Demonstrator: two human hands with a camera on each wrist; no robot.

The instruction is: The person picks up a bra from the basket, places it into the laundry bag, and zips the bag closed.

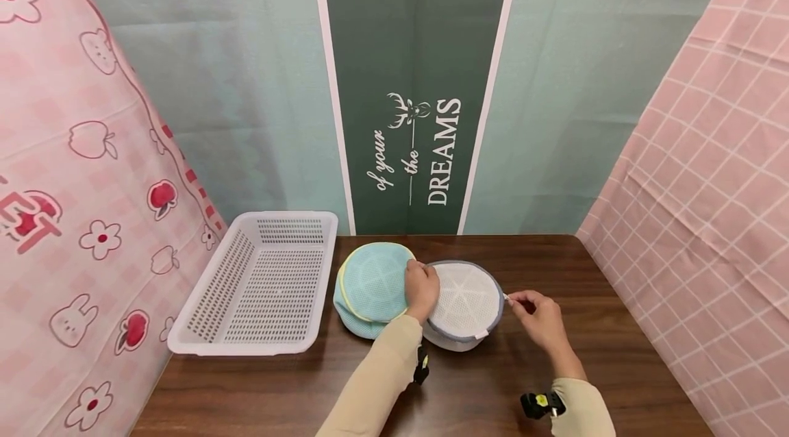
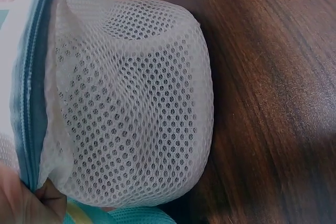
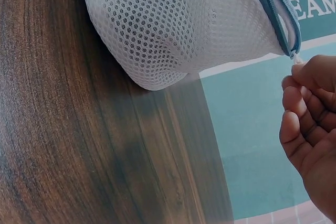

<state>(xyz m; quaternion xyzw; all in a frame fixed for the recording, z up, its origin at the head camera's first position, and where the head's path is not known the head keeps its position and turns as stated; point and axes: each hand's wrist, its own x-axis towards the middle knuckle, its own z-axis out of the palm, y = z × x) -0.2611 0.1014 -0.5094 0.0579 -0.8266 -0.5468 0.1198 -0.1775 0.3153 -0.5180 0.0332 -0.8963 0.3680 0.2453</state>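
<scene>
A round white mesh laundry bag (image 1: 464,300) with a grey-blue zipper rim stands on the table in front of me. My left hand (image 1: 422,292) grips its rim on the left side. On the opposite side, my right hand (image 1: 542,320) pinches the small zipper pull (image 3: 296,59) between thumb and forefinger. The right wrist view shows the other fingers of that hand curled loosely. Mesh side walls bulge below the zipper (image 2: 32,93) in the left wrist view. Just left of the white bag lies a turquoise mesh laundry bag (image 1: 374,281) with yellow trim, partly covered by my left hand.
A white plastic basket (image 1: 246,348) with slotted walls sits at the left of the brown wooden table (image 1: 481,396). Green cloth (image 1: 246,81) hangs behind the table. Pink printed cloth (image 1: 55,170) borders the left side, and pink checked cloth (image 1: 709,183) the right.
</scene>
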